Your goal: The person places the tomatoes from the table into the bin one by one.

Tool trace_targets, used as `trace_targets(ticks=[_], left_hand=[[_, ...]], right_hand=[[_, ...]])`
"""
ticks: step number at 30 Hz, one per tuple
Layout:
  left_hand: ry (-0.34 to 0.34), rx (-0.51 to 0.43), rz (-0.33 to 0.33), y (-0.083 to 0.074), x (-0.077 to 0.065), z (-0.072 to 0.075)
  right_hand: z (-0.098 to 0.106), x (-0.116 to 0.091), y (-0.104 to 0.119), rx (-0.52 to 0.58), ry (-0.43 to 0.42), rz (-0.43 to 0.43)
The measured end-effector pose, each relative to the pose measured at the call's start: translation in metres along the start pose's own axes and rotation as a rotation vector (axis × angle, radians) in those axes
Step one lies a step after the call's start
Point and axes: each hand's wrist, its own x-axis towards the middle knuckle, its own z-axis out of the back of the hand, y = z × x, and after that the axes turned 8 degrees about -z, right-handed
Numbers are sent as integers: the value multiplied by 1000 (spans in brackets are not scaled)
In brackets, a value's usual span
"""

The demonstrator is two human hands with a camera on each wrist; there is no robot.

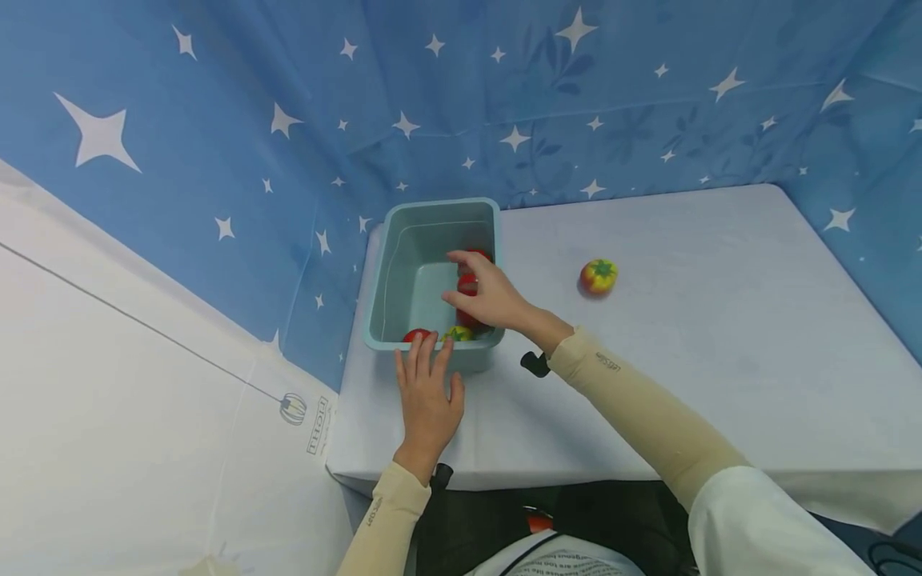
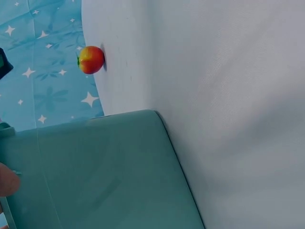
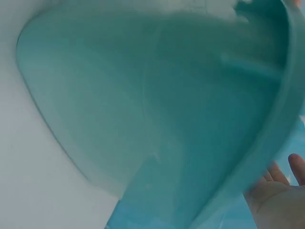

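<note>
A light teal plastic bin (image 1: 441,205) stands at the table's left side. Over its right wall reaches my right hand (image 1: 497,298), thumb and index finger apart, with nothing visibly held. Just under that hand lie red tomatoes (image 1: 468,284), partly covered by it. Near the bin's front wall are another red tomato (image 1: 418,334) and a yellow-green one (image 1: 458,333). My left hand (image 1: 428,400) has its extended fingers at the front rim, fingertips touching it. A red-and-yellow tomato (image 1: 599,277) with a green top sits on the table, right of the bin.
The white-covered table (image 1: 691,352) extends to the right of the bin. A blue star-patterned curtain (image 1: 619,104) hangs behind it, and a white sheet (image 1: 144,384) hangs at the left. In the right wrist view the bin's outer wall (image 3: 143,95) fills most of the picture.
</note>
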Motion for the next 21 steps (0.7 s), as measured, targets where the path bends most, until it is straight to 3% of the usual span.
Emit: trace_targets(ticks=[6, 15, 21], left_hand=[[2, -1, 6, 0, 0, 0], [2, -8, 5, 0, -1, -1], [0, -8, 7, 0, -1, -1]], right_hand=[[28, -5, -6, 109, -60, -28], [68, -12, -27, 50, -199, -123], [91, -23, -47, 70, -289, -180]])
